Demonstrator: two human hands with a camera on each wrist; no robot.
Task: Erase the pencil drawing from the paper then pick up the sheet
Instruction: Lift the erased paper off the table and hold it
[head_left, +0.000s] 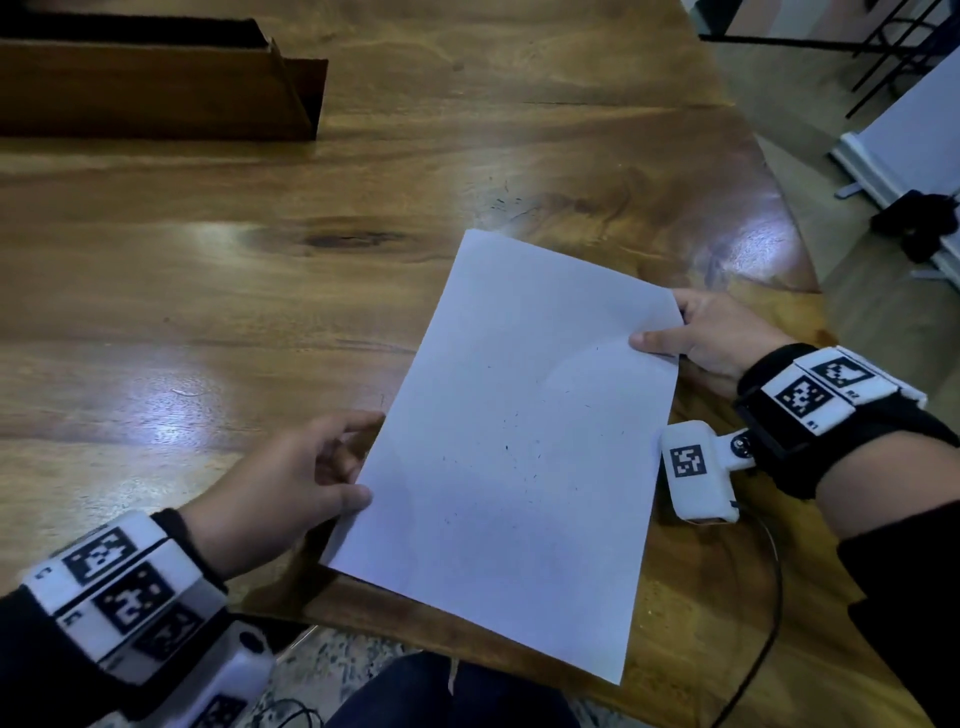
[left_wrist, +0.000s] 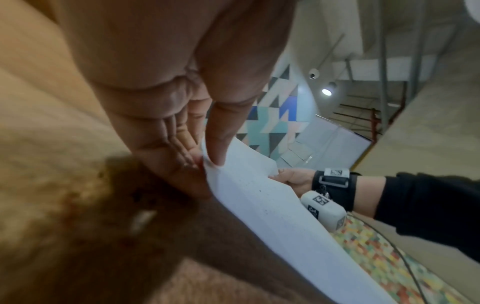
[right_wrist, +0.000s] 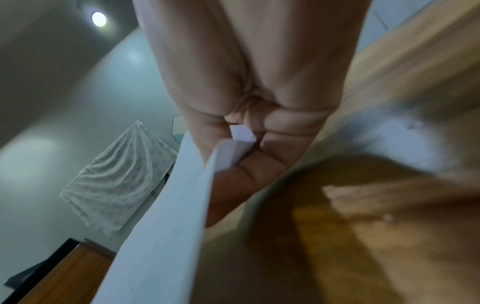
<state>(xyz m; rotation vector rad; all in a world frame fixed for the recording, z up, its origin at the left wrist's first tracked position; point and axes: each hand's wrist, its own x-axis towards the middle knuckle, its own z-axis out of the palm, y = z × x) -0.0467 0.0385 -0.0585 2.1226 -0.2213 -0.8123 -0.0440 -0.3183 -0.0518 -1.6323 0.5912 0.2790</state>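
A white sheet of paper (head_left: 509, 447) is held slanted just above the wooden table (head_left: 218, 291), with small dark eraser crumbs scattered over its middle and no clear drawing on it. My left hand (head_left: 358, 483) pinches its left edge, thumb on top and fingers underneath. My right hand (head_left: 662, 332) pinches the far right edge the same way. In the left wrist view the thumb (left_wrist: 218, 148) presses the sheet (left_wrist: 272, 205) against the fingers below. In the right wrist view the paper's edge (right_wrist: 182, 195) curls between thumb and fingers. No eraser shows.
An open brown cardboard box (head_left: 156, 88) lies at the table's far left. The table's rounded corner (head_left: 779, 260) is just beyond my right hand. A black cable (head_left: 769, 597) trails off the near right edge. Dark crumbs dot the wood (head_left: 506, 200) beyond the sheet.
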